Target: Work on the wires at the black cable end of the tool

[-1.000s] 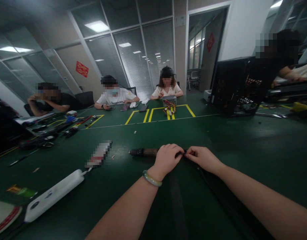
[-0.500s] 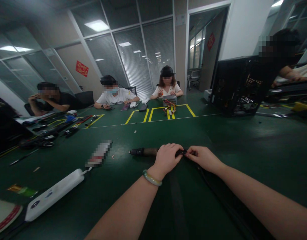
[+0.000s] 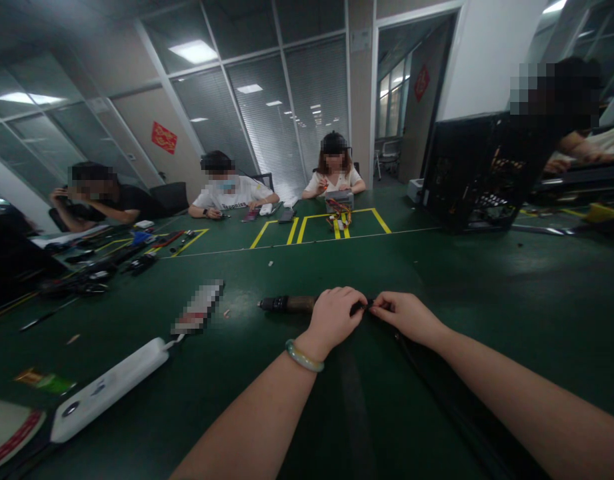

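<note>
A dark, cylindrical tool [image 3: 291, 304] lies crosswise on the green table, its tip pointing left. My left hand [image 3: 335, 312], with a bangle [image 3: 305, 356] at the wrist, is wrapped over the tool's right part and hides it. Close by on the right, my right hand [image 3: 407, 315] pinches a small black piece [image 3: 369, 303] at the tool's right end; the fingertips of both hands nearly meet. A black cable [image 3: 421, 373] runs from below my right hand toward the lower right.
A white power strip [image 3: 111, 390], a blurred-out pack [image 3: 199, 307] and a green bottle-like item [image 3: 49, 382] lie at left. Tools and cables crowd the far left. A black computer case [image 3: 467, 173] stands back right. Several people sit or stand around the table [image 3: 227, 413].
Both hands have kept nearly the same place and grip. Across the table, the people's heads and hands have shifted slightly.
</note>
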`<action>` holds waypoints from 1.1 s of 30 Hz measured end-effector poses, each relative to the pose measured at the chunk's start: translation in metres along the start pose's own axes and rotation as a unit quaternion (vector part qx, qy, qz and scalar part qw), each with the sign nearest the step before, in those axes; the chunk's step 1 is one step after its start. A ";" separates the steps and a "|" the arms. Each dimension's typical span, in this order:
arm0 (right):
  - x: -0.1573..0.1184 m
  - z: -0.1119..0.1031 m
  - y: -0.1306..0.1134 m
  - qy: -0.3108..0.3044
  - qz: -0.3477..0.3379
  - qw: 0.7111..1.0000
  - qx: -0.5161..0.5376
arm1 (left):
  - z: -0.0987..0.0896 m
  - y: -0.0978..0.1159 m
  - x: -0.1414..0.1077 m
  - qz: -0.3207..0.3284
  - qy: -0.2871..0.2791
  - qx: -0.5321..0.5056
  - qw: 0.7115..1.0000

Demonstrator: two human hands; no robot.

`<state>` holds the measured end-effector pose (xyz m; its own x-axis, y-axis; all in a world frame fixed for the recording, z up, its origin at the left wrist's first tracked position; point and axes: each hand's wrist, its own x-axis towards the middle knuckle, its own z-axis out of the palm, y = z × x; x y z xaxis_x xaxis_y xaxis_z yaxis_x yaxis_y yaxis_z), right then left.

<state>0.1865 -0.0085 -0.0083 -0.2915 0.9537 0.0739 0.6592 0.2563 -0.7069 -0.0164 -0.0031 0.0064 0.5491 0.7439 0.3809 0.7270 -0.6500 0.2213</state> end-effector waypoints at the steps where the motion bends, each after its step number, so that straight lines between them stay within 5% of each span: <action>1: 0.000 0.000 0.000 0.001 0.001 1.000 0.001 | 0.000 0.000 0.000 -0.001 -0.001 0.000 1.000; 25: 0.004 0.000 -0.015 0.010 0.045 0.995 -0.093 | -0.001 0.000 0.000 -0.009 -0.004 -0.002 1.000; 33: 0.012 0.005 -0.010 0.056 -0.021 0.991 -0.119 | -0.004 0.000 -0.002 -0.001 0.001 -0.011 1.000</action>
<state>0.1727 -0.0005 -0.0037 -0.2520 0.9494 0.1877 0.7967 0.3136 -0.5167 -0.0193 -0.0052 0.0092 0.5464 0.7449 0.3829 0.7191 -0.6516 0.2416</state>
